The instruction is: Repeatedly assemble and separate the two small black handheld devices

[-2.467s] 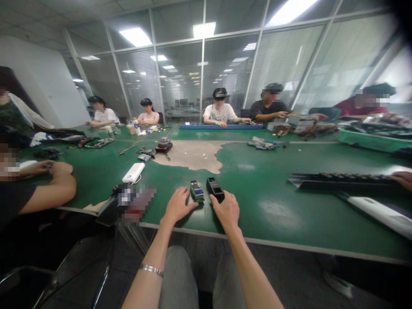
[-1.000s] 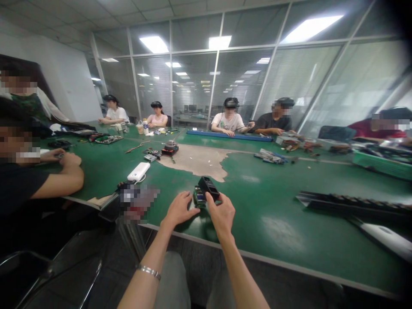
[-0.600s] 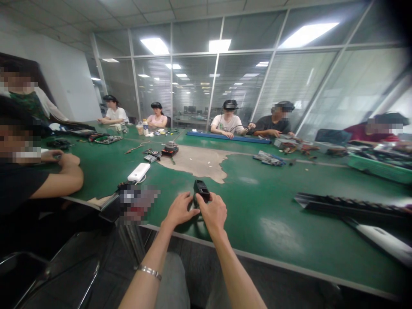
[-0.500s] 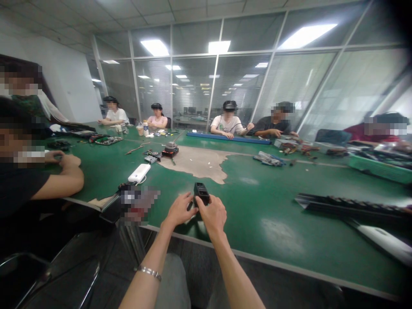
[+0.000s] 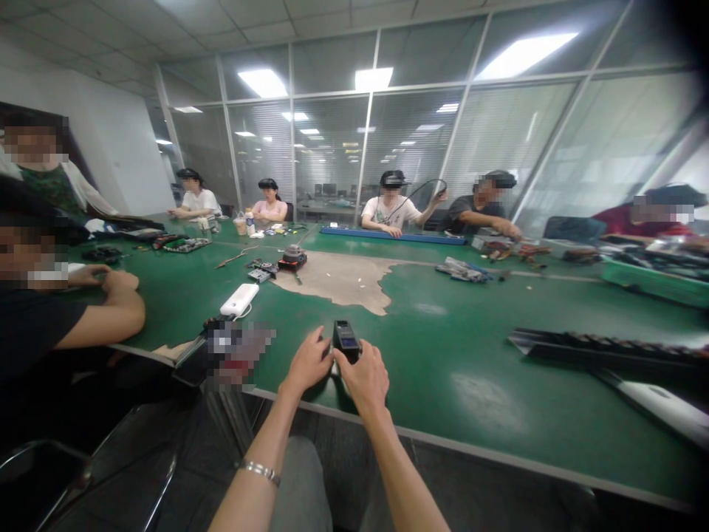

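A small black box-shaped device (image 5: 344,337) stands on the green table just ahead of me, with a small bluish screen on its top face. Around its right side and near end, my right hand (image 5: 365,373) is closed, the thumb across the front. My left hand (image 5: 309,362) is at the device's left side, fingers stretched forward and apart, the thumb pointing at its lower front. Whether the left fingertips touch it I cannot tell. Something pale shows low between the two thumbs, too small to name.
A white power bank (image 5: 239,300) with a cable lies left of my hands. On the right are a long black metal rail (image 5: 598,351) and a white-and-black bar (image 5: 659,406). Gloves (image 5: 462,270) and a green basket (image 5: 653,282) lie further back. Several people sit around the table.
The device has tipped so that its top faces me more, and its screen now shows bluish. My left fingers have spread slightly. Across the table, a person's hand has risen with a cable.
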Tool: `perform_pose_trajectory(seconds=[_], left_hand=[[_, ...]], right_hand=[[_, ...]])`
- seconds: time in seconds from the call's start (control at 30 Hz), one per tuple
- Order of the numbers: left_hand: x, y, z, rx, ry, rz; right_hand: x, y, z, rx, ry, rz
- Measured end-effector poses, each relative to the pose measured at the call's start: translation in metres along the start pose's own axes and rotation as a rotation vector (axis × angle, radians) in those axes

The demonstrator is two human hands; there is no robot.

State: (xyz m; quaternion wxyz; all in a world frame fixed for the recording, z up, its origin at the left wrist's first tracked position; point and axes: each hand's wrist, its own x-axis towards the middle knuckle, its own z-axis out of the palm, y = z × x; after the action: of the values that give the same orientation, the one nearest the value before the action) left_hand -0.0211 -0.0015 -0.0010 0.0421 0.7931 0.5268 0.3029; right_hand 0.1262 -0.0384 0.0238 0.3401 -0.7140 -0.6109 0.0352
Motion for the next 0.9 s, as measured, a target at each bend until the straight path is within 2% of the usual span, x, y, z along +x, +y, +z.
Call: perform_pose_trajectory(seconds=[0.27, 0.47, 0.63, 0.77, 0.9], left_hand=[[-0.002, 0.008, -0.003, 0.070, -0.002, 0.052], [0.000, 0.007, -0.001, 0.079, -0.018, 0.029], [0.001, 0.006, 0.001, 0.079, -0.047, 0.040], [0.002, 0.006, 0.002, 0.092, -0.075, 0.020], [0.002, 0.008, 0.002, 0.136, -0.100, 0.025]], right_hand=[[0.002, 0.004, 0.008, 0.092, 0.051, -0.048], [0.021, 0.001, -0.009, 0.233, 0.186, -0.148], [0.039, 0.036, -0.019, 0.249, 0.287, -0.130], [0.043, 0.071, -0.013, 0.201, 0.263, -0.066], [0.047, 0.086, -0.003, 0.188, 0.239, -0.027]])
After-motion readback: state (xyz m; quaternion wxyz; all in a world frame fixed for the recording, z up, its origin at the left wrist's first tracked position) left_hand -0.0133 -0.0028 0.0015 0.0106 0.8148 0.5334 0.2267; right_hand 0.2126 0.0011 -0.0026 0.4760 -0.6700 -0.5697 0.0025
